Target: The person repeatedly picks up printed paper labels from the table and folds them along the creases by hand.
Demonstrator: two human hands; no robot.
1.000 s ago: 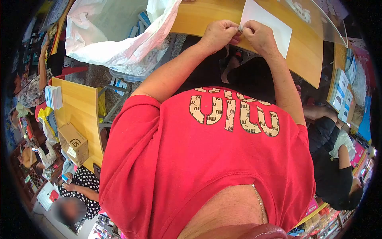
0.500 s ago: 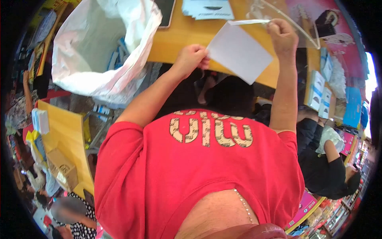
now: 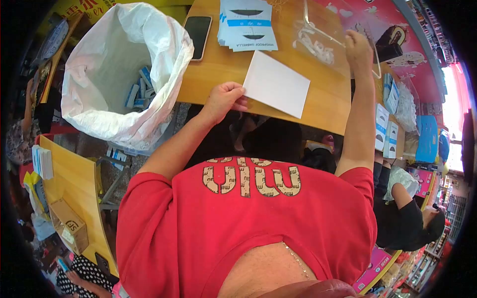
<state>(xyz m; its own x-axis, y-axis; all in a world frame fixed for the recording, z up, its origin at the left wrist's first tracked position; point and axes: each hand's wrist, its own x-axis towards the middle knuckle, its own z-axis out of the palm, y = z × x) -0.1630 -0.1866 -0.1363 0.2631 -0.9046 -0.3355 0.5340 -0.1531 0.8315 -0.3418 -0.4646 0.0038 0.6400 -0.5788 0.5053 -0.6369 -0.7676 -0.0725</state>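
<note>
My left hand (image 3: 224, 101) pinches the left corner of a flat white sheet (image 3: 277, 84), its blank face up. The sheet lies at a slant over the front edge of the wooden table (image 3: 323, 113). My right hand (image 3: 359, 51) is beside a clear plastic box (image 3: 338, 59), its fingers curled together near the rim. Whether a strip is in those fingers I cannot make out. Several white strips (image 3: 314, 45) are curled up inside the box. Behind the sheet sits a stack of printed umbrella sleeves (image 3: 247, 27), white with a blue band.
A large white woven sack (image 3: 124, 121) stands at the left, with small blue-and-white packs (image 3: 141, 89) inside. A phone (image 3: 198, 37) lies beside it. More printed packs (image 3: 386, 126) sit to the right. A person in black (image 3: 408, 223) is further right. A cardboard box (image 3: 68, 226) rests on another table, lower left.
My right hand has drawn a white strip away from the sheet's edge and moved to the plastic box. The left hand has lowered the sheet toward the table. The view has shifted.
</note>
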